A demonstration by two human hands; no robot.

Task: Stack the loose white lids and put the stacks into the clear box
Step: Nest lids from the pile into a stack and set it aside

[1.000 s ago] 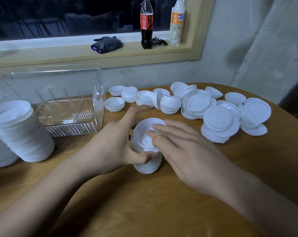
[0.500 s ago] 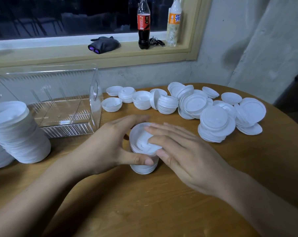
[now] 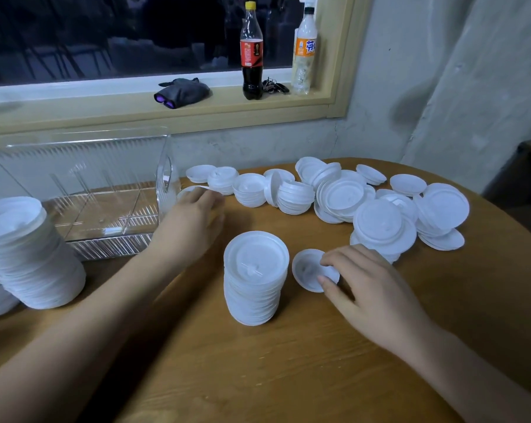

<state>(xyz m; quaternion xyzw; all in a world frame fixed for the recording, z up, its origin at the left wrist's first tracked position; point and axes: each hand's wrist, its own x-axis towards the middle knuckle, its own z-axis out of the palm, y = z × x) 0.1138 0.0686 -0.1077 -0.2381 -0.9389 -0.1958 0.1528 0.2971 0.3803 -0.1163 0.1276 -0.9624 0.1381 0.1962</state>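
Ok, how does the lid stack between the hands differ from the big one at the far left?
The centre stack stands straight and shows whole; the left stack leans, its layers fanned, and the frame edge cuts it. The left stack looks wider and bulkier than the centre stack. Both are white lids, standing untouched on the table.

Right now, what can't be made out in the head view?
- Head view, left hand: its own back hides the fingers, so any grip on the lid beside the clear box is unclear.
- Head view, tall stacks: cut off by the left edge.
- Head view, centre stack: lid count, edges too fine.
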